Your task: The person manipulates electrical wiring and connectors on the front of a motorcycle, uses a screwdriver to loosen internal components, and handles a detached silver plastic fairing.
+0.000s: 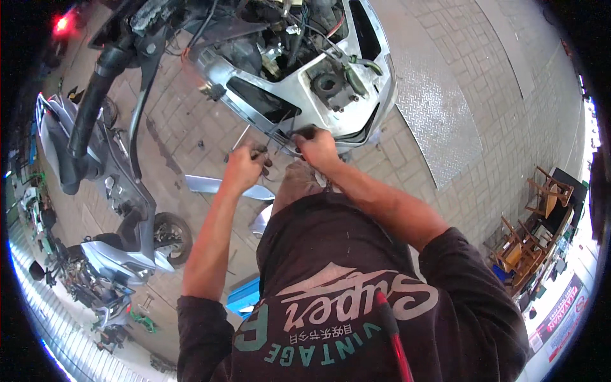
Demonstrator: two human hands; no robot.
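At the near edge of the silver cowl (302, 99), in the upper middle of the view, both of the person's hands are at work close together. The left hand (247, 162) is closed around a thin metal rod (242, 136), its fingers curled in and its tip slanting up toward the cowl. The right hand (316, 148) is at the cowl's rim, fingers bent and darkened with grime; they are partly hidden from above, so I cannot tell whether they grip the edge or something behind it. Dark wires (275, 136) run between the two hands, beside the cowl's edge.

The cowl is open at the top, where more wiring and dark parts (289, 48) show. Two black openings are set in it, one on either side, with a square recess between them. To the left stands a handlebar (89, 111) with a long lever (145, 95) beside it.

Below the left forearm a silver strip (219, 185) lies on the paving (509, 121), and lower down is a blue piece (245, 297), partly covered by the person's dark shirt (340, 232). A grey scooter (124, 254) stands to the left, its wheel (170, 235) turned toward the person. To the right, a patterned metal plate (439, 114) lies flat on the ground, and wooden chairs (547, 194) stand near the far right.
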